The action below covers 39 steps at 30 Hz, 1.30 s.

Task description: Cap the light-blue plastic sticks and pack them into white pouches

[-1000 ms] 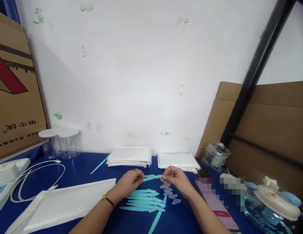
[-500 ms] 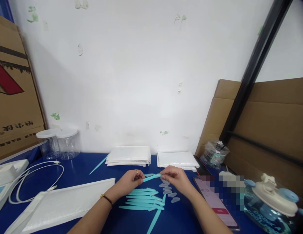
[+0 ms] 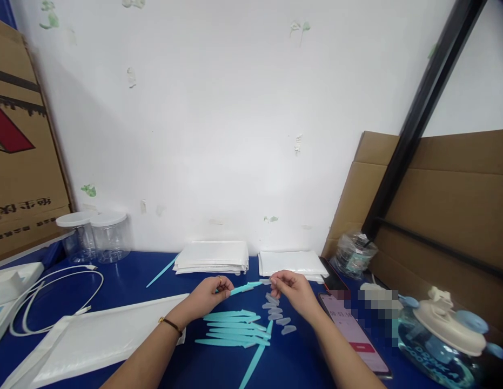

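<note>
My left hand (image 3: pixel 214 295) pinches the handle of a teal eyebrow razor (image 3: pixel 243 289), whose blade end points right. Between the thumb and fingers of my right hand (image 3: pixel 292 290) is a small translucent blade cap (image 3: pixel 265 281), close to the razor's tip. Whether cap and razor touch I cannot tell. Several more caps (image 3: pixel 275 310) lie in a slanting row below my right hand. In front of my left hand, several teal razors (image 3: pixel 230 327) lie side by side, and another razor (image 3: pixel 253 361) lies at a slant across their right ends.
White padded envelopes (image 3: pixel 213 256) are stacked by the wall, beside a second stack (image 3: pixel 292 263). A large envelope (image 3: pixel 109 340) and a white cable (image 3: pixel 52 270) lie left. A lone razor (image 3: pixel 161 272) lies behind. A phone (image 3: pixel 352 335) and a water bottle (image 3: pixel 446 335) are right.
My right hand has moved slightly up and right with the cap, which now shows at the razor's end. The razor's blade end has tilted up a little.
</note>
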Each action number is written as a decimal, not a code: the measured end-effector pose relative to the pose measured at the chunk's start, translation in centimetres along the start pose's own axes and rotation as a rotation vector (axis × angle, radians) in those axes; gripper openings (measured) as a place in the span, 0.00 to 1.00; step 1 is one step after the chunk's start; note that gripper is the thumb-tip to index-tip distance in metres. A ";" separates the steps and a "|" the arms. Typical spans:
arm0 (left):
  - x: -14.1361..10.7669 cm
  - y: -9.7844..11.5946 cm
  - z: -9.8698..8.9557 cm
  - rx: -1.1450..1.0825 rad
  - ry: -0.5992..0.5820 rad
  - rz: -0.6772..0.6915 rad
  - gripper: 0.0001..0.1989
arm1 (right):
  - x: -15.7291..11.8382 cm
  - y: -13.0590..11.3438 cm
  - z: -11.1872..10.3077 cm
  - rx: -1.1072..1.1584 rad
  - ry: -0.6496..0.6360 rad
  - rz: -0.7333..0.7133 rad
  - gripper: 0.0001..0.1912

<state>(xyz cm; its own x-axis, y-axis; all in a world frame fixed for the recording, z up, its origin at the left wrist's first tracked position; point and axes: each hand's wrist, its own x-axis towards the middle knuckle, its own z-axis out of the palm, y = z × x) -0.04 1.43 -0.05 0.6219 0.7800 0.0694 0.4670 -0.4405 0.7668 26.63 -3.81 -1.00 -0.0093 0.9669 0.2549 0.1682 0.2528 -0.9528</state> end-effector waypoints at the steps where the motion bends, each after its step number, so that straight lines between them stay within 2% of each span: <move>1: 0.0 0.0 0.0 0.007 0.005 0.001 0.11 | 0.0 0.0 0.1 0.011 -0.006 0.006 0.19; 10: 0.2 0.0 0.9 0.092 0.035 0.018 0.10 | -0.1 0.0 1.8 -0.009 -0.110 0.056 0.19; 12: 0.2 -0.4 0.8 0.175 0.073 0.027 0.09 | 0.1 0.4 1.4 -0.103 -0.096 0.080 0.18; 16: 0.4 -1.7 0.2 0.350 0.142 -0.028 0.09 | 0.5 1.3 -0.8 -0.482 0.011 0.063 0.11; 18: 0.5 -2.2 0.0 0.408 0.146 -0.060 0.09 | 0.5 1.8 -1.8 -0.623 0.003 0.059 0.07; 22: 0.2 -1.7 0.1 0.455 0.203 -0.024 0.11 | 0.4 2.5 -2.0 -0.676 -0.058 0.055 0.05; 24: -0.1 -1.0 0.3 0.420 0.181 0.020 0.11 | 0.3 2.7 -1.6 -0.697 -0.081 0.020 0.06; 26: -0.3 -0.4 0.5 0.369 0.083 0.044 0.09 | 0.3 2.7 -1.3 -0.751 -0.092 -0.018 0.06; 28: -0.5 -0.1 0.7 0.339 -0.016 0.034 0.08 | 0.3 2.5 -1.1 -0.820 -0.094 -0.048 0.07; 30: -0.6 0.0 0.9 0.352 -0.062 0.007 0.06 | 0.3 2.3 -1.1 -0.895 -0.087 -0.060 0.08; 35: -0.5 0.0 0.9 0.432 -0.021 -0.023 0.04 | 0.2 1.8 -0.8 -1.042 -0.044 -0.045 0.08; 37: -0.5 0.1 0.9 0.405 0.008 -0.036 0.04 | 0.1 1.7 -0.8 -0.997 -0.027 -0.062 0.06; 39: -0.3 0.2 0.9 0.350 0.046 -0.054 0.05 | 0.1 1.5 -0.7 -0.822 -0.037 -0.073 0.05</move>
<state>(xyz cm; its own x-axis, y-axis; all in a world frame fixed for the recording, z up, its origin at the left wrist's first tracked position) 0.40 0.69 -0.47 0.5656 0.8217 0.0695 0.6901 -0.5178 0.5057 27.57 -3.39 -2.26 -0.0784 0.9533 0.2918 0.8333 0.2233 -0.5057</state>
